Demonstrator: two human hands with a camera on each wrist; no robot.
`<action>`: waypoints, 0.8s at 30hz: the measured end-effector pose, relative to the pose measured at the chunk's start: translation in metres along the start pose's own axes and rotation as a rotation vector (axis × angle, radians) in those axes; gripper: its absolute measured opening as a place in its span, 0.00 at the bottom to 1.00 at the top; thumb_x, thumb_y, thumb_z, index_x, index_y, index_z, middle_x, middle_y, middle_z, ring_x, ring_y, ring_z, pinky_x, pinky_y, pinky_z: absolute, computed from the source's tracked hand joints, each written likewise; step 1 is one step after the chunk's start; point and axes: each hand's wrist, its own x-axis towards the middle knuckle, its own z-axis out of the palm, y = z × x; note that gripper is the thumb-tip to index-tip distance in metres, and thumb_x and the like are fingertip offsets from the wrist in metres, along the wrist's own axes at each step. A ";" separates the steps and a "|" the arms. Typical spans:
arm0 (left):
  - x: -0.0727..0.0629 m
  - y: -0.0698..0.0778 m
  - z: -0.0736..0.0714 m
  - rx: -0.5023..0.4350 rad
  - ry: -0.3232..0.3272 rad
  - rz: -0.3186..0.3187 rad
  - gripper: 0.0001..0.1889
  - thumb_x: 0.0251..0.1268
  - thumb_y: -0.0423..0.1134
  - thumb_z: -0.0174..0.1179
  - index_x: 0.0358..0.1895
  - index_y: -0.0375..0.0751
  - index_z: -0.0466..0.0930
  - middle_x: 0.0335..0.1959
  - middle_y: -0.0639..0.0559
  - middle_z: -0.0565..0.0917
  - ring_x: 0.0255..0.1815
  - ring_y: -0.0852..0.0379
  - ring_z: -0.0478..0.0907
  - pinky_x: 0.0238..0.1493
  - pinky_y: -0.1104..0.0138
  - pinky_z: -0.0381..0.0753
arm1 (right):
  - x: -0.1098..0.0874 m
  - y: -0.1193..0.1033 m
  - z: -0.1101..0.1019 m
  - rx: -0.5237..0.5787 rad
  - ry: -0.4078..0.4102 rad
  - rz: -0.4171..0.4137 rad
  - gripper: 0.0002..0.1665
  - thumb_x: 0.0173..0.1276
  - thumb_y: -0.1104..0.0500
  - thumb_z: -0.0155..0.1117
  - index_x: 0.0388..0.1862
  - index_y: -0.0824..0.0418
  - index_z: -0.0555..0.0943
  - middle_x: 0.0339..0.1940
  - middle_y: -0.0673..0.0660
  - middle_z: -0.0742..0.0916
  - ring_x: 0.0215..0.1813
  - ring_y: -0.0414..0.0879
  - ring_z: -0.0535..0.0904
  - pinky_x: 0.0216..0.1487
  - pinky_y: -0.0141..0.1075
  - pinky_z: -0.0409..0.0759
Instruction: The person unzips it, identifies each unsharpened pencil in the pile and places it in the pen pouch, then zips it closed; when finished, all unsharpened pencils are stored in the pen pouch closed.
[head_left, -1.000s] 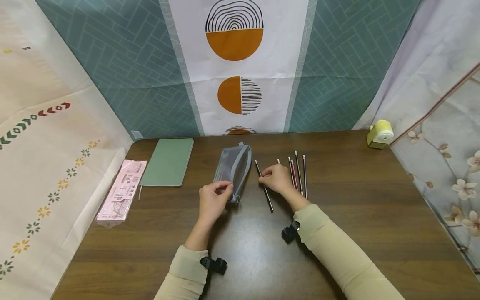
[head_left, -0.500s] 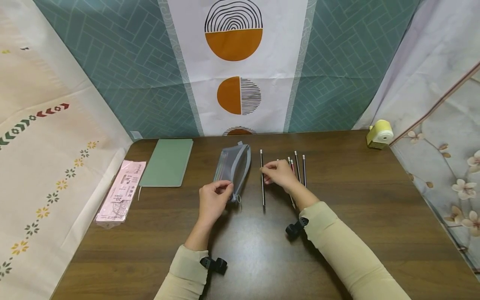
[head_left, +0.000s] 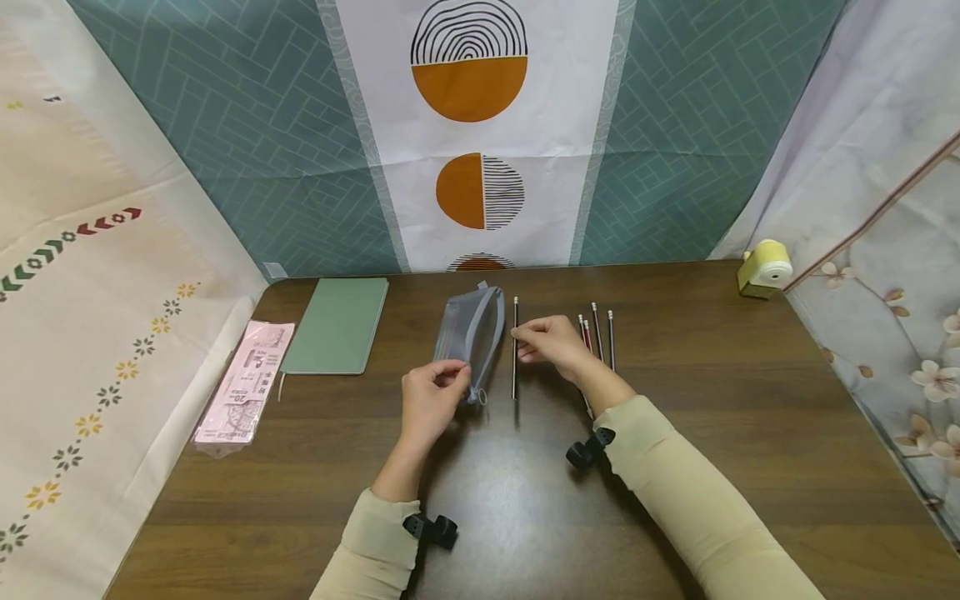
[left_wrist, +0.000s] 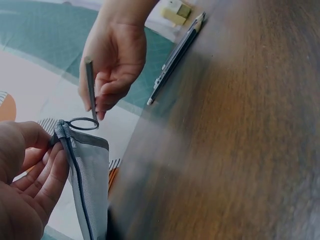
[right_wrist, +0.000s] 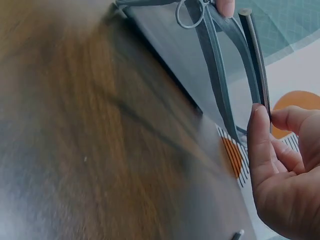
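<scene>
My left hand [head_left: 429, 402] pinches the near zipper end of a grey mesh pencil pouch [head_left: 456, 323], beside its ring pull [left_wrist: 84, 123]. The pouch's zipped mouth gapes open toward the right. A dark pencil [head_left: 515, 371] with a white eraser tip is pinched between the thumb and fingers of my right hand [head_left: 553, 343]. It stands just right of the pouch mouth, apart from it in the head view. In the right wrist view the pencil [right_wrist: 257, 55] passes close along the zipper edge. Several more pencils [head_left: 611, 337], one of them red, lie partly hidden behind my right hand.
A green notebook [head_left: 337, 325] and a pink packet [head_left: 247, 379] lie on the left of the wooden table [head_left: 487, 517]. At the far right corner stands a yellow pencil sharpener [head_left: 765, 268]. Patterned cloths hang behind and at both sides.
My right hand has lifted the dark pencil, turned it from slanted to nearly straight, and brought it left toward the pouch. My left hand has kept its pinch on the pouch.
</scene>
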 end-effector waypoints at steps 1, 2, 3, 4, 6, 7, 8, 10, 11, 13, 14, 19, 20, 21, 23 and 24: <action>0.000 0.000 0.000 0.001 -0.001 0.001 0.03 0.60 0.30 0.69 0.34 0.33 0.90 0.24 0.47 0.87 0.21 0.61 0.80 0.24 0.73 0.77 | 0.001 -0.001 0.001 0.005 -0.004 0.004 0.21 0.73 0.64 0.63 0.55 0.82 0.78 0.27 0.55 0.85 0.26 0.40 0.82 0.33 0.30 0.84; 0.000 0.001 0.000 0.002 -0.002 0.000 0.03 0.60 0.30 0.70 0.34 0.33 0.90 0.24 0.47 0.87 0.21 0.61 0.80 0.24 0.73 0.77 | 0.002 -0.001 0.002 0.015 -0.007 0.010 0.21 0.73 0.64 0.62 0.56 0.82 0.78 0.27 0.55 0.85 0.26 0.40 0.82 0.33 0.30 0.84; 0.000 0.001 0.000 0.002 -0.003 0.000 0.03 0.60 0.30 0.70 0.34 0.33 0.90 0.24 0.47 0.87 0.21 0.61 0.80 0.24 0.73 0.77 | 0.003 -0.001 0.004 0.026 -0.009 0.013 0.21 0.74 0.64 0.62 0.56 0.82 0.78 0.27 0.55 0.85 0.26 0.40 0.83 0.33 0.30 0.85; 0.000 0.001 0.001 0.005 -0.003 0.001 0.03 0.60 0.30 0.70 0.34 0.33 0.90 0.24 0.47 0.87 0.21 0.60 0.80 0.24 0.73 0.77 | 0.004 -0.001 0.005 0.039 -0.010 0.015 0.21 0.74 0.64 0.62 0.56 0.82 0.78 0.27 0.55 0.85 0.26 0.40 0.83 0.34 0.30 0.85; 0.000 0.001 0.001 0.004 -0.003 -0.002 0.03 0.60 0.31 0.70 0.34 0.33 0.90 0.24 0.47 0.87 0.21 0.60 0.80 0.24 0.73 0.77 | 0.005 -0.002 0.008 0.071 -0.007 0.020 0.21 0.74 0.64 0.62 0.55 0.82 0.78 0.26 0.55 0.85 0.25 0.39 0.83 0.33 0.30 0.85; 0.000 0.001 0.001 0.003 -0.004 -0.002 0.03 0.60 0.31 0.70 0.34 0.33 0.90 0.24 0.47 0.87 0.21 0.60 0.80 0.24 0.73 0.77 | 0.006 -0.002 0.010 0.088 -0.005 0.021 0.21 0.74 0.65 0.62 0.55 0.83 0.78 0.25 0.55 0.84 0.24 0.39 0.83 0.33 0.30 0.85; 0.000 0.001 0.001 0.002 -0.006 -0.003 0.03 0.60 0.31 0.70 0.34 0.33 0.90 0.24 0.47 0.87 0.21 0.60 0.80 0.24 0.73 0.77 | 0.007 -0.002 0.012 0.106 -0.002 0.020 0.20 0.74 0.65 0.62 0.55 0.83 0.78 0.25 0.55 0.84 0.24 0.39 0.83 0.33 0.30 0.84; -0.001 0.001 0.002 0.000 -0.010 -0.004 0.03 0.61 0.31 0.70 0.34 0.33 0.90 0.24 0.47 0.87 0.21 0.60 0.80 0.24 0.73 0.77 | 0.008 -0.003 0.015 0.125 0.002 0.017 0.19 0.74 0.66 0.61 0.54 0.83 0.78 0.24 0.55 0.85 0.23 0.39 0.83 0.32 0.30 0.84; -0.001 0.001 0.002 -0.003 -0.014 -0.005 0.03 0.61 0.31 0.70 0.34 0.33 0.90 0.24 0.47 0.87 0.21 0.61 0.80 0.24 0.73 0.77 | 0.009 -0.003 0.017 0.134 0.005 0.016 0.19 0.74 0.66 0.61 0.53 0.83 0.78 0.24 0.55 0.85 0.23 0.39 0.83 0.31 0.30 0.84; -0.002 0.001 0.002 -0.005 -0.019 -0.006 0.03 0.61 0.31 0.69 0.34 0.33 0.90 0.24 0.48 0.87 0.21 0.61 0.79 0.24 0.73 0.77 | 0.010 -0.003 0.020 0.143 0.010 0.018 0.18 0.74 0.67 0.61 0.53 0.83 0.78 0.24 0.55 0.85 0.23 0.39 0.84 0.31 0.29 0.84; -0.002 0.001 0.002 -0.006 -0.020 -0.005 0.03 0.61 0.31 0.69 0.34 0.33 0.90 0.24 0.48 0.87 0.21 0.61 0.79 0.24 0.73 0.77 | 0.011 -0.003 0.021 0.145 0.014 0.019 0.18 0.74 0.66 0.61 0.53 0.83 0.78 0.24 0.55 0.85 0.23 0.39 0.84 0.31 0.29 0.84; -0.002 0.003 0.002 -0.011 -0.018 0.003 0.03 0.60 0.30 0.70 0.34 0.33 0.90 0.24 0.47 0.87 0.22 0.60 0.79 0.24 0.74 0.76 | 0.013 -0.002 0.025 0.174 0.075 0.013 0.17 0.74 0.66 0.61 0.52 0.82 0.78 0.23 0.56 0.84 0.23 0.39 0.84 0.31 0.29 0.84; -0.002 0.004 0.002 -0.012 -0.017 0.005 0.03 0.60 0.30 0.70 0.34 0.33 0.90 0.24 0.47 0.87 0.22 0.60 0.79 0.24 0.75 0.75 | 0.013 -0.002 0.026 0.176 0.088 0.009 0.17 0.74 0.66 0.61 0.52 0.82 0.78 0.23 0.56 0.84 0.23 0.39 0.83 0.31 0.29 0.84; -0.002 0.004 0.002 -0.013 -0.016 0.007 0.03 0.60 0.30 0.70 0.34 0.33 0.90 0.24 0.47 0.87 0.22 0.60 0.80 0.24 0.75 0.75 | 0.013 -0.002 0.027 0.175 0.098 0.005 0.17 0.74 0.66 0.61 0.52 0.82 0.78 0.23 0.56 0.84 0.23 0.39 0.83 0.31 0.28 0.84; -0.002 0.004 0.002 -0.014 -0.016 0.012 0.03 0.60 0.30 0.70 0.34 0.32 0.90 0.24 0.46 0.87 0.22 0.58 0.80 0.24 0.76 0.75 | 0.013 -0.002 0.029 0.167 0.105 0.001 0.17 0.74 0.66 0.61 0.52 0.82 0.78 0.23 0.56 0.84 0.23 0.39 0.84 0.31 0.28 0.84; -0.002 0.004 0.001 -0.014 -0.016 0.014 0.03 0.60 0.29 0.70 0.34 0.32 0.90 0.24 0.46 0.87 0.22 0.58 0.80 0.24 0.76 0.75 | 0.013 -0.001 0.030 0.154 0.104 0.001 0.17 0.74 0.66 0.62 0.51 0.82 0.79 0.23 0.56 0.85 0.23 0.39 0.84 0.30 0.28 0.84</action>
